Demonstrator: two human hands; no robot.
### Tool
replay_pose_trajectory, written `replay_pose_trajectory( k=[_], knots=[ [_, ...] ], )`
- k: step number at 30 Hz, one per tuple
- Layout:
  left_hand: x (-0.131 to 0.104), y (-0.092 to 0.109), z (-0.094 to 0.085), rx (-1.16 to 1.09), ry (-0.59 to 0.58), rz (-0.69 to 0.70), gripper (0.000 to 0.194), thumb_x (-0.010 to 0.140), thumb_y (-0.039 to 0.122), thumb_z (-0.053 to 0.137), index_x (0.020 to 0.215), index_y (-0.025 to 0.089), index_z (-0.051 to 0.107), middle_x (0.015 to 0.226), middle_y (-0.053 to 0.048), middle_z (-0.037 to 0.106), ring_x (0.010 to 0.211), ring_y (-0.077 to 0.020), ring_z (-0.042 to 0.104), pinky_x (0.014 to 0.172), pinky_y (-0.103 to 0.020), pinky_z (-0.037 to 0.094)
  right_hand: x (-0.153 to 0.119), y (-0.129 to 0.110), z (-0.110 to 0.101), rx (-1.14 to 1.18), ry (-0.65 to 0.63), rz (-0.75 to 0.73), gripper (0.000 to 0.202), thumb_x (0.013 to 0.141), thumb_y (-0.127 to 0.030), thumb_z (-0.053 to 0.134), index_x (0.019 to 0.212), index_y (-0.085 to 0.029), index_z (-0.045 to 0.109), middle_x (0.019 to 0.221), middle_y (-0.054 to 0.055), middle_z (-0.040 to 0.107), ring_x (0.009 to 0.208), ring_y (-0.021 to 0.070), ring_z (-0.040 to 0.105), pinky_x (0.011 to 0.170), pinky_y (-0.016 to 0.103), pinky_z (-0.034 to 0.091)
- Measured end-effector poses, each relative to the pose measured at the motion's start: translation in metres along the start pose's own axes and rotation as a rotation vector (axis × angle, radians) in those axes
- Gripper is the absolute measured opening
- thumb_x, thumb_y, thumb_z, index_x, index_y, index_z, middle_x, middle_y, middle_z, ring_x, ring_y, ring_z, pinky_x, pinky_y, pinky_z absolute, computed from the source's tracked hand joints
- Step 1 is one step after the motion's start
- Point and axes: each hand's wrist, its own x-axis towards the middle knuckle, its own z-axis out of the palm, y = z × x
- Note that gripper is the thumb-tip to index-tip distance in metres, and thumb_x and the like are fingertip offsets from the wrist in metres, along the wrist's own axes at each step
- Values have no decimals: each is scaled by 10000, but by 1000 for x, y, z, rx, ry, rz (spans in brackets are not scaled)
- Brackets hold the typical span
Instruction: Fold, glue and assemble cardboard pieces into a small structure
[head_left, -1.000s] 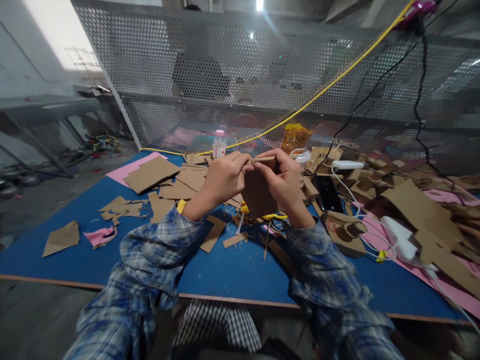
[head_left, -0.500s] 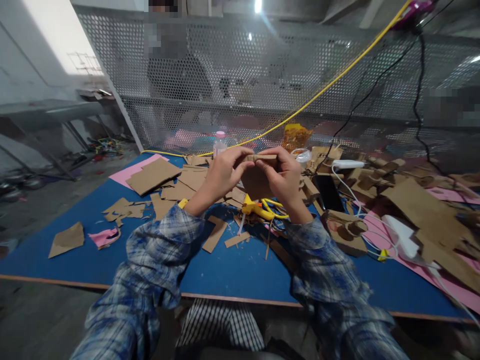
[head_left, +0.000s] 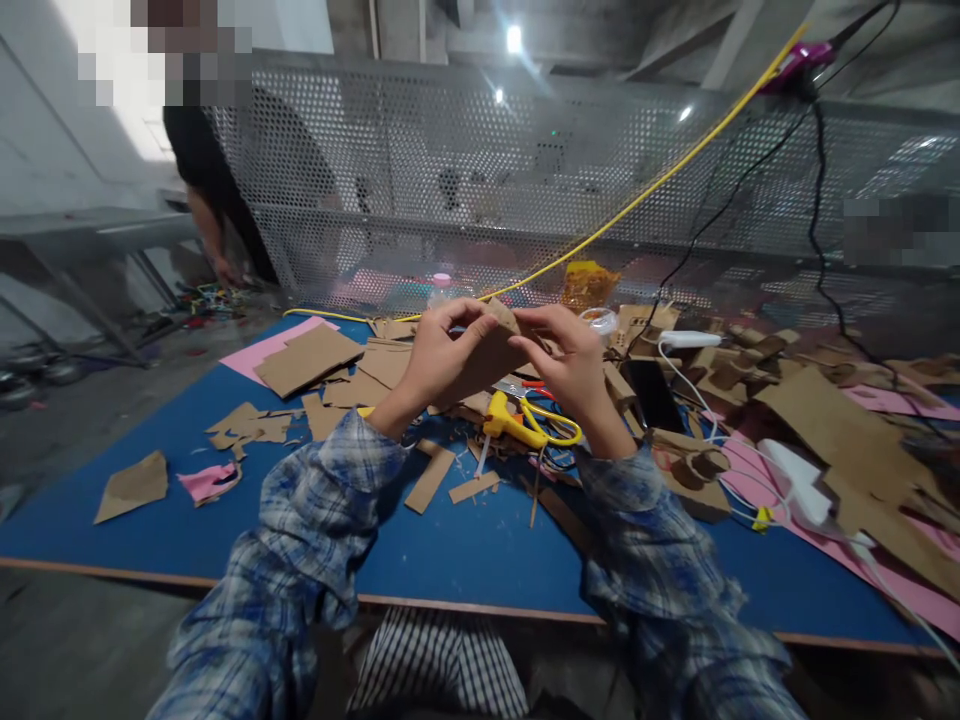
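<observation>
Both hands are raised over the middle of the table around a brown piece of cardboard [head_left: 484, 365]. My left hand [head_left: 441, 355] grips it from the left, thumb near its upper edge. On the other side, my right hand [head_left: 574, 365] has thumb and fingertips closed at its right edge; the exact contact is partly hidden. The cardboard is tilted, its near face in shadow. Just below the hands lie a yellow hot glue gun [head_left: 506, 420] with a glue stick, and scissors [head_left: 555, 425] with yellow handles. Cardboard strips [head_left: 430, 478] lie in front.
Cardboard sheets [head_left: 309, 358] on pink paper [head_left: 262, 345] lie at left. A phone [head_left: 651, 393], a white power strip [head_left: 799, 480] with cables and cardboard scraps crowd the right. Behind stand a pink-capped bottle [head_left: 440, 287] and a perforated metal screen [head_left: 420, 170]. Another person [head_left: 217, 190] stands far left.
The cardboard has turned and tilted, with its left side lower. My right hand has shifted slightly right and its fingers have loosened. The person behind the screen has moved left.
</observation>
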Motion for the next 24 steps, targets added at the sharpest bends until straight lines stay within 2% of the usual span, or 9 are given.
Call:
replay_pose_trajectory(
  k=[3,7,13,16,21,24],
  knots=[
    [-1,-3,2,121,-14,30,230,882,343,534,750,171,612,734,-18,634,711,-134,567,671,-265,446,-2,-2,7,-25,21,1,155,825,-251,621,968,-202,650,890,46,650,838,180,607,750,338,510],
    [-3,-4,5,329,-34,135,209,885,246,500,694,182,556,740,-17,607,763,-151,555,706,-287,439,-4,-6,15,-66,25,-21,146,826,-223,604,964,-190,641,859,53,631,800,185,587,723,333,489],
    [-6,-6,6,429,-17,221,194,857,164,485,666,196,467,713,-10,535,739,-155,518,673,-285,421,-7,-6,18,-152,-6,-79,144,851,-225,532,965,-196,618,816,52,583,753,189,547,685,323,462],
    [-7,-5,6,490,-39,260,207,860,175,484,657,199,455,700,-12,519,745,-164,504,682,-294,413,-8,-4,21,-182,-44,-111,143,869,-217,490,937,-191,614,805,52,573,752,186,543,666,305,452],
    [-6,-5,3,473,-47,294,177,833,150,501,660,185,495,707,-17,550,753,-164,519,699,-299,420,-10,-3,26,-163,-16,-134,140,868,-214,493,930,-178,614,784,44,563,729,171,541,652,285,443],
    [-3,-8,-1,401,-74,220,151,820,155,535,671,174,543,698,-4,564,716,-145,535,666,-274,434,-11,-4,26,-169,13,-109,131,860,-216,503,916,-191,618,772,36,557,717,171,532,646,288,435]
  ],
)
